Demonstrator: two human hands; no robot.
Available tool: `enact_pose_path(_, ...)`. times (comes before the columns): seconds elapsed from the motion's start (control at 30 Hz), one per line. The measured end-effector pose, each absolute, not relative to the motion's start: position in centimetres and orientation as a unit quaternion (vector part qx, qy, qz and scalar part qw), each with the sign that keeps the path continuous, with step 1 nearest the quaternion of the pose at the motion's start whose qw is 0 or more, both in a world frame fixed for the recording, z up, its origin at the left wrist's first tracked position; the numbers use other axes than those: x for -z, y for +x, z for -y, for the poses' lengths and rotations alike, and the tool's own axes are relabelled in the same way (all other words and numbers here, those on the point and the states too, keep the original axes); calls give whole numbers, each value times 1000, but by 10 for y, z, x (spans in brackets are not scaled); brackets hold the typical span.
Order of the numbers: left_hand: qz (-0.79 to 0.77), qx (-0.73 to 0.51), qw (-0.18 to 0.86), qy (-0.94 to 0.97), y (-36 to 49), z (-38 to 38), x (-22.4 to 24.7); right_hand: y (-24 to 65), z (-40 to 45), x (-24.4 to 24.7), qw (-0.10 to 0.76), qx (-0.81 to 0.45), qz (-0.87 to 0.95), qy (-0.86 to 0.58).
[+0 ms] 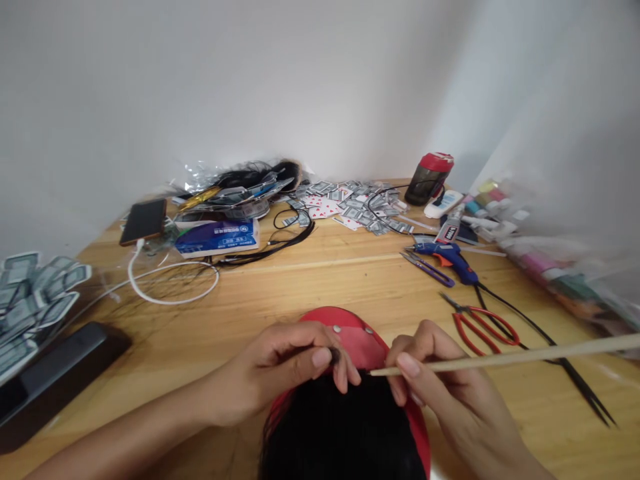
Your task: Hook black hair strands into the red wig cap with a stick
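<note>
A red cap-like form (353, 339) with small metal studs stands at the table's near edge, its front covered by long black hair (340, 433). My left hand (295, 363) is over the form's left side, thumb and forefinger pinching a small dark tuft, its other fingers near the top edge of the hair. My right hand (435, 377) grips a thin pale wooden stick (515, 359) between thumb and fingers. The stick's tip meets a small black bit at the hair's upper edge, close to my left fingertips.
Red-handled pliers (485, 327), a blue glue gun (445, 257), a purple cutter (427, 267) and black tweezers (585, 387) lie right. Phone (144, 221), cable and blue packet (217, 238) lie left. Paper cutouts and playing cards (325, 205) are behind; a dark bottle (429, 179) stands back right.
</note>
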State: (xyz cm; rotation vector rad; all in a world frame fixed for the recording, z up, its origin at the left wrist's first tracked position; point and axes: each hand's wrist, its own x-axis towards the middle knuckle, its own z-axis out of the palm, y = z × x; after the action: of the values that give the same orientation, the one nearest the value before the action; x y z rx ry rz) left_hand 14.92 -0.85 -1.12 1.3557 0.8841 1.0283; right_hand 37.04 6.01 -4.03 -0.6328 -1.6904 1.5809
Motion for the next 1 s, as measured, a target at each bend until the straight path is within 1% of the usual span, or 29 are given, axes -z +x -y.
enact_pose_path(0.43, -390, -423, 551, 605, 149, 8, 9, 367, -60, 33, 356, -589, 668, -282)
enact_pose_path(0.73, -395, -430, 574, 574, 135, 10, 12, 365, -60, 40, 403, -593, 629, -301)
enact_pose_path(0.83, -416, -485, 542, 546, 117, 5, 14, 365, -60, 39, 402, -600, 621, -306)
enact_pose_path(1.0, -466, -666, 444, 376, 76, -13, 3, 367, -59, 35, 397, -585, 630, -321)
